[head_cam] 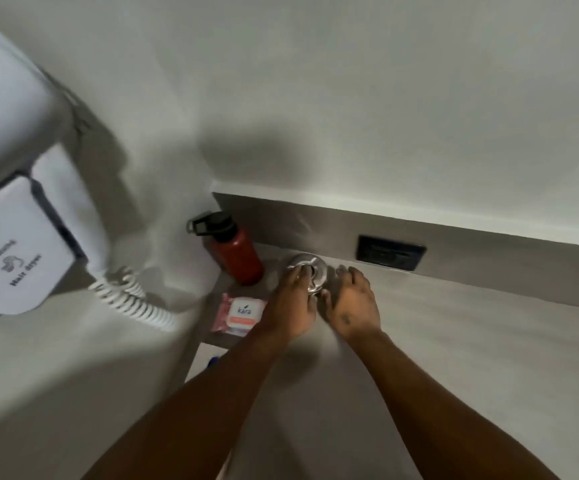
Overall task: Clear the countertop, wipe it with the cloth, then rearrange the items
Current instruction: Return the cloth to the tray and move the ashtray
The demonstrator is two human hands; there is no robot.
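Left hand (293, 308) with fingers curled over the rim of a clear glass tumbler (308, 273), gripping it where it stands on the grey countertop (454, 341) near the back wall. Right hand (352, 304) spread, fingers loose, just beside the glass; contact cannot be told. Red metal bottle with black cap (234, 252) and pink wet-wipes pack (239, 313) lie to the left.

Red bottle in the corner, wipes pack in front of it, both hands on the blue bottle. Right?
Not quite. In the head view the hands are at a clear glass, not a blue bottle; left hand, right hand. The red bottle does stand in the corner with the wipes pack in front.
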